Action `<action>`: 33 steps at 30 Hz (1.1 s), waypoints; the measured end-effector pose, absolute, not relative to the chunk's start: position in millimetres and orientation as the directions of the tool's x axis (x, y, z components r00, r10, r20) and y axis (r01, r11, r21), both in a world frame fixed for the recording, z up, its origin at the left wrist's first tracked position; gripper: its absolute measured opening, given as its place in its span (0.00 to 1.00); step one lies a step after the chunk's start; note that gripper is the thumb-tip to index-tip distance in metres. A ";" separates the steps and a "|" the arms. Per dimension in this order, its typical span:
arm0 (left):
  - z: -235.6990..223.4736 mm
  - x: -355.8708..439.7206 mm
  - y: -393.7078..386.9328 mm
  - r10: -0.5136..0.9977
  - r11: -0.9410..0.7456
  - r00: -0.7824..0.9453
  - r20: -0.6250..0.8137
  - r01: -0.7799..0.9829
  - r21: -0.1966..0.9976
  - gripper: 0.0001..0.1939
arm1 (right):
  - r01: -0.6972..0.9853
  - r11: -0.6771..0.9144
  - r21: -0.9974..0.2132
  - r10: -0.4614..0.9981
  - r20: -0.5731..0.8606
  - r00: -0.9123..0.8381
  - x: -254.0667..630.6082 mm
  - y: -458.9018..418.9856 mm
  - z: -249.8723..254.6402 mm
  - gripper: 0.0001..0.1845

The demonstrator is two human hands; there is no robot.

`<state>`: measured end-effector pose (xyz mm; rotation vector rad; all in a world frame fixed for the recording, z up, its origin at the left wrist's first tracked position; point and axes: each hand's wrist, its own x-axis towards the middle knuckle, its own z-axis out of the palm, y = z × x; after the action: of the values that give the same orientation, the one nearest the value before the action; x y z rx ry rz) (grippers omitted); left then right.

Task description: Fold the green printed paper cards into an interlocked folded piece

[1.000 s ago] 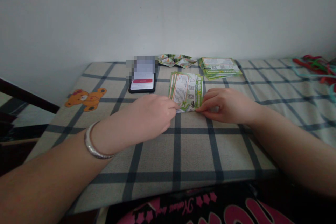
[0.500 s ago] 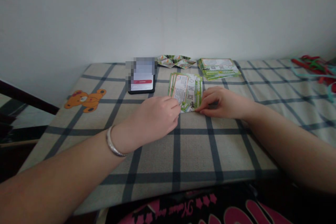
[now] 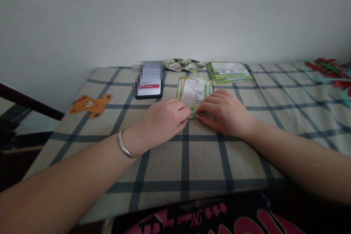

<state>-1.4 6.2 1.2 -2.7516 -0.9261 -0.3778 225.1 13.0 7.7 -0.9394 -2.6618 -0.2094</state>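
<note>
Leaflets [image 3: 194, 92], green and white, small fanned stack flat on the checked cloth [image 3: 192, 153], both hands at the near edge.

Left hand [image 3: 164, 120] knuckles up, fingers curled, thumb and forefinger pinching the stack's near left corner. Right hand [image 3: 223, 111] palm down, fingers spread over the near right part, fingertips pressing on the paper; whether it actually grips, can't tell. Silver bangle [image 3: 125, 147] on the left wrist. Near edge of the stack hidden under both hands. Phone [image 3: 149, 87] lies just left of the leaflets, upper screen blurred. Second leaflet pile [image 3: 229, 71] behind right, folded paper pieces [image 3: 184, 64] by the wall. Print on the leaflets too small to read.
</note>
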 end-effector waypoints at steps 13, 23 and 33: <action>-1.6 6.6 4.0 0.651 -0.733 0.676 0.344 0.678 0.056 0.05 | 0.631 0.768 0.109 0.556 0.376 -0.741 222.2 11.5 7.3 0.10; -2.0 5.3 10.1 0.675 -0.725 0.590 0.443 0.641 0.252 0.04 | 0.666 0.738 0.107 0.588 0.382 -0.713 221.2 9.2 9.2 0.12; -1.9 5.7 9.7 0.669 -0.730 0.576 0.469 0.627 0.272 0.05 | 0.720 0.685 -0.115 0.697 0.392 -0.600 217.7 3.4 4.7 0.10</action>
<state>5.7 9.7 -1.9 -2.8551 -1.1767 -0.9024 217.7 3.4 4.7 -1.1029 -2.4899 -0.0765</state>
